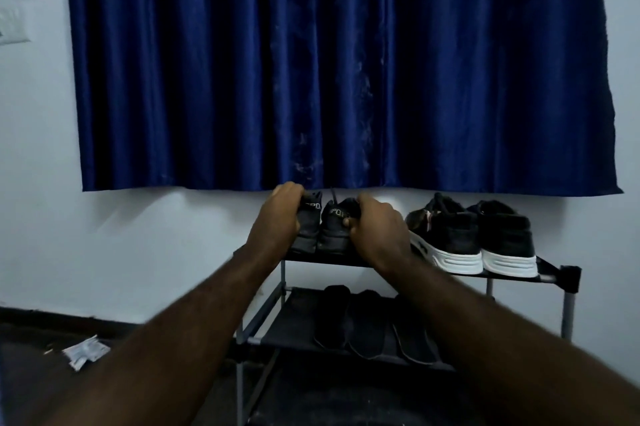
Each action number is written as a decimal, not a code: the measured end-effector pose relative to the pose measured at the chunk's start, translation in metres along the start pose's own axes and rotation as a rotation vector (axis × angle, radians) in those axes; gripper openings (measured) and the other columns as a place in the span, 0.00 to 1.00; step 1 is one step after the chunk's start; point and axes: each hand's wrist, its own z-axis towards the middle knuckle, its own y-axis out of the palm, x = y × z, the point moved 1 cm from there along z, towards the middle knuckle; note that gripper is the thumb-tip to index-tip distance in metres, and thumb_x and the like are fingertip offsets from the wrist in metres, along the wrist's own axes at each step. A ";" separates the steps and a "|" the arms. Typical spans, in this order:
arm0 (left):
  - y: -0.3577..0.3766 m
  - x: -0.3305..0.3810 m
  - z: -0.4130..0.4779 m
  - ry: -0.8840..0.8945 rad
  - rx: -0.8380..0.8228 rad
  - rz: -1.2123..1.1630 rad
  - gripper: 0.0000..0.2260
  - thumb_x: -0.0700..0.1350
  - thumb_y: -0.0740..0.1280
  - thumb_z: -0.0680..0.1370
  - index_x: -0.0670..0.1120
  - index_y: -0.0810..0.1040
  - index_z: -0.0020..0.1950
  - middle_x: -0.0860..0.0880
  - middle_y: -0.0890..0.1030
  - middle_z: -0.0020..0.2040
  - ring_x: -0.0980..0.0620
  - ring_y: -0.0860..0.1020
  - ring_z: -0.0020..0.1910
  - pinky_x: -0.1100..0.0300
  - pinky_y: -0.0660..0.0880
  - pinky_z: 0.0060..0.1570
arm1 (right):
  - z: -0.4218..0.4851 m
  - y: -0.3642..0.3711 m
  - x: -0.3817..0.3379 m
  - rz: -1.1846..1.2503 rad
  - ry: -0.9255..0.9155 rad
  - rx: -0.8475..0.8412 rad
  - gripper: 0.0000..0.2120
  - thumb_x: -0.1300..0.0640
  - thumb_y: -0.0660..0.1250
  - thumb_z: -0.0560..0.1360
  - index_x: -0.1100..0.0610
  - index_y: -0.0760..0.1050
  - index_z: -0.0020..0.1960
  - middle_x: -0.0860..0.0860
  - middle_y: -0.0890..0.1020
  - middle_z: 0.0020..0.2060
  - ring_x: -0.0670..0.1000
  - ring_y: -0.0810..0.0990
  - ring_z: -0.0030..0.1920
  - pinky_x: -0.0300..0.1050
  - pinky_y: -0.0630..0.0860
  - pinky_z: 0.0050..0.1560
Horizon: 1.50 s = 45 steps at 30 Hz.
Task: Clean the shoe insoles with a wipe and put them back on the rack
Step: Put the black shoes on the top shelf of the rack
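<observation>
left hand (pixel 282 214) grips left black shoe (pixel 309 224) heel | right hand (pixel 377 228) grips right black shoe (pixel 336 226) heel | both on rack (pixel 568 275) top tier, beside white-soled pair (pixel 474 238) | three insoles (pixel 367 325) flat on lower tier | wipe packet (pixel 85 351) on dark floor (pixel 34 356), left | blue curtain (pixel 339 61), white wall (pixel 138 252) behind

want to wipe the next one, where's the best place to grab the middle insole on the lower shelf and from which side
Take the middle insole by its near end, coming from the front of the rack. It lies flat on the lower shelf with its length running front to back, close between two others, so its sides leave little room, while the near end sits by the open front edge. A pinch there should lift it clear.
</observation>
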 end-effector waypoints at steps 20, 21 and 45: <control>0.016 -0.028 -0.014 -0.552 -0.316 -0.314 0.58 0.58 0.82 0.56 0.53 0.53 0.78 0.46 0.76 0.64 0.48 0.77 0.58 0.56 0.76 0.57 | -0.016 0.041 0.030 0.574 0.138 -0.238 0.33 0.43 0.79 0.60 0.49 0.65 0.56 0.50 0.79 0.53 0.50 0.80 0.52 0.53 0.79 0.54; 0.017 -0.025 -0.015 -0.545 -0.312 -0.305 0.53 0.54 0.82 0.59 0.51 0.56 0.77 0.46 0.76 0.63 0.49 0.77 0.57 0.58 0.76 0.55 | -0.017 0.043 0.031 0.563 0.133 -0.212 0.33 0.42 0.79 0.59 0.49 0.65 0.56 0.51 0.79 0.53 0.50 0.79 0.52 0.51 0.79 0.53; 0.066 -0.016 -0.021 -0.507 -0.225 -0.259 0.41 0.56 0.77 0.68 0.47 0.59 0.74 0.44 0.74 0.65 0.46 0.75 0.59 0.56 0.73 0.54 | 0.005 0.035 0.069 0.407 0.116 -0.195 0.28 0.44 0.77 0.66 0.51 0.67 0.58 0.51 0.79 0.55 0.51 0.79 0.53 0.50 0.78 0.54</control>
